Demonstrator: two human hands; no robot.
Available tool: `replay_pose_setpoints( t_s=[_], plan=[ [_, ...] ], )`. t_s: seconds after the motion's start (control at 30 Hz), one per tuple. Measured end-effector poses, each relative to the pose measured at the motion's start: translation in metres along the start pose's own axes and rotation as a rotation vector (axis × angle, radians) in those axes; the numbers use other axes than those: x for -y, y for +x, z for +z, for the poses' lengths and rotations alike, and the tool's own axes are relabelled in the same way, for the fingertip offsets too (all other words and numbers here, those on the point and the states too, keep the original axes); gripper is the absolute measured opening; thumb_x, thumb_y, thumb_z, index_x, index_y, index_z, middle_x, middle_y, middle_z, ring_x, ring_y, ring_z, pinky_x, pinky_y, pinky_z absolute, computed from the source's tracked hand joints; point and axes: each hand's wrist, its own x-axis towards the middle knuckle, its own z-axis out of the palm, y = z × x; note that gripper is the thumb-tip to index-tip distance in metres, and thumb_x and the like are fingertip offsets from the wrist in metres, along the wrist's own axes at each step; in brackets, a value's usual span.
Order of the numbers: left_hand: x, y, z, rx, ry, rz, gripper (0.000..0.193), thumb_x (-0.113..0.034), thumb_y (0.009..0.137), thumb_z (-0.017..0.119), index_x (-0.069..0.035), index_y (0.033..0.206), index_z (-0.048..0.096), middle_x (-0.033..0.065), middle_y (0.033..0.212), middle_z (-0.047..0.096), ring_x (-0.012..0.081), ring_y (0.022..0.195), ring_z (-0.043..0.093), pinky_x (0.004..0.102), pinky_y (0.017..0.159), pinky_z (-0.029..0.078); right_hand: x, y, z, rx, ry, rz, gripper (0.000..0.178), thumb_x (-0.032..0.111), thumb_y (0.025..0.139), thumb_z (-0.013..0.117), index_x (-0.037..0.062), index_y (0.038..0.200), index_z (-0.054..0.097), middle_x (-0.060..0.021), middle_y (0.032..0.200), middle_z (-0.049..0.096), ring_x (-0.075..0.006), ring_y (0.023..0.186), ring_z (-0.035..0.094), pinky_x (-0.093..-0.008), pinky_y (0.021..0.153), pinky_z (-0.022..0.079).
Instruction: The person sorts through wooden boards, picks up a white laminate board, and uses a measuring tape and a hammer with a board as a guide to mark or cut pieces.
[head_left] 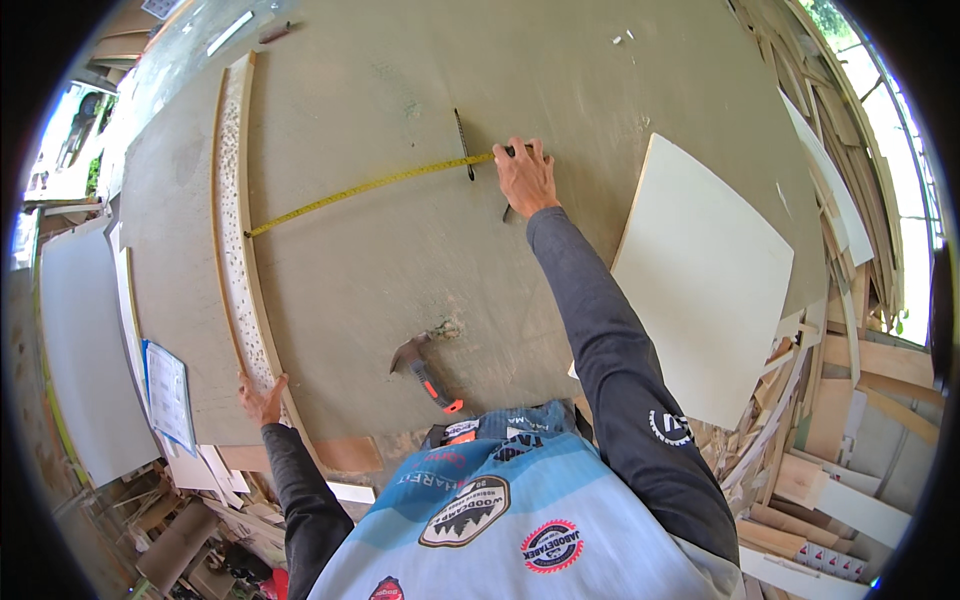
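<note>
My left hand is wrapped round the near end of a long narrow board with a white, speckled face. This board lies lengthwise on the left part of the grey-brown worktable. In my right hand is a tape measure, its case mostly hidden by the fingers. Its yellow blade runs left to the board's right edge. A thin dark stick, perhaps a pencil, lies across the blade's line, close to my right hand. Nearer to me rests a claw hammer with a black and orange handle.
A white panel lies to the right of my forearm. Wood offcuts are piled along the right side. At the left stand a large pale sheet and a blue-edged paper board. A small dark-handled object lies at the far left.
</note>
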Motion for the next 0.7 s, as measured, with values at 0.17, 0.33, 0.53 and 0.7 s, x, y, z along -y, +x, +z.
replay_pose_setpoints(
  t_s=[0.17, 0.33, 0.53, 0.7],
  plan=[
    [0.008, 0.002, 0.012, -0.019, -0.115, -0.034, 0.117, -0.044, 0.06, 0.087, -0.006, 0.154, 0.028, 0.0315, 0.147, 0.036, 0.0458, 0.138, 0.034, 0.0518, 0.113, 0.031, 0.002, -0.017, -0.029, 0.065, 0.097, 0.003, 0.024, 0.024, 0.095, 0.056, 0.0149, 0.116, 0.063, -0.0112, 0.113, 0.054, -0.0351, 0.107, 0.051, -0.0523, 0.082, 0.049],
    [-0.006, -0.012, 0.019, -0.121, -0.034, -0.144, 0.121, -0.055, 0.06, 0.087, -0.007, 0.155, 0.029, 0.0284, 0.152, 0.032, 0.0435, 0.142, 0.027, 0.0595, 0.112, 0.026, -0.015, -0.089, -0.073, 0.117, 0.308, 0.055, 0.025, 0.025, 0.093, 0.06, 0.0134, 0.115, 0.061, -0.0149, 0.106, 0.052, -0.0355, 0.102, 0.051, -0.048, 0.084, 0.048],
    [-0.008, -0.047, 0.066, -0.541, -0.159, -0.029, 0.11, -0.057, 0.068, 0.084, -0.008, 0.153, 0.034, 0.0231, 0.155, 0.032, 0.0406, 0.146, 0.021, 0.0643, 0.112, 0.02, -0.053, -0.201, -0.129, 0.101, 0.445, 0.377, 0.026, 0.022, 0.096, 0.058, 0.0081, 0.118, 0.06, -0.0166, 0.1, 0.056, -0.0351, 0.099, 0.053, -0.0443, 0.089, 0.045],
    [-0.067, -0.112, 0.078, -0.504, -0.161, -0.079, 0.097, -0.048, 0.076, 0.081, -0.006, 0.151, 0.037, 0.0209, 0.155, 0.031, 0.039, 0.146, 0.021, 0.0581, 0.115, 0.02, -0.124, -0.28, -0.152, -0.031, 0.4, 0.659, 0.025, 0.022, 0.096, 0.055, 0.0047, 0.113, 0.062, -0.0209, 0.098, 0.058, -0.0375, 0.098, 0.054, -0.0451, 0.087, 0.045]
  ],
)
